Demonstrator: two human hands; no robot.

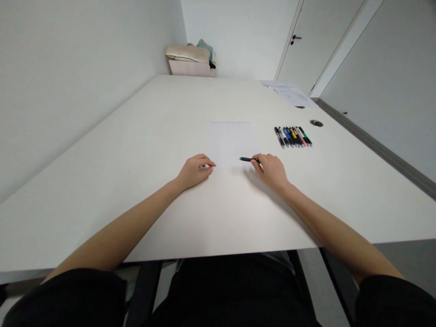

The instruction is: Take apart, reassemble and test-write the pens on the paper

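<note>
R. hand (270,170) grips a pen (245,159) over a paper sheet (233,141); L. hand (194,171) at the sheet's near-left corner.
Pen, dark w/ green trim, points left, tip approx. above the sheet's near part; contact unclear. L. fingers loosely curled, thumb near index; can't tell if they pinch paper. Row of other pens (293,135) lies beyond R. hand, on a white table (153,113). Step in hand, prob.: pen held ready; next move seems to call for a steady sheet & controlled tip.
</note>
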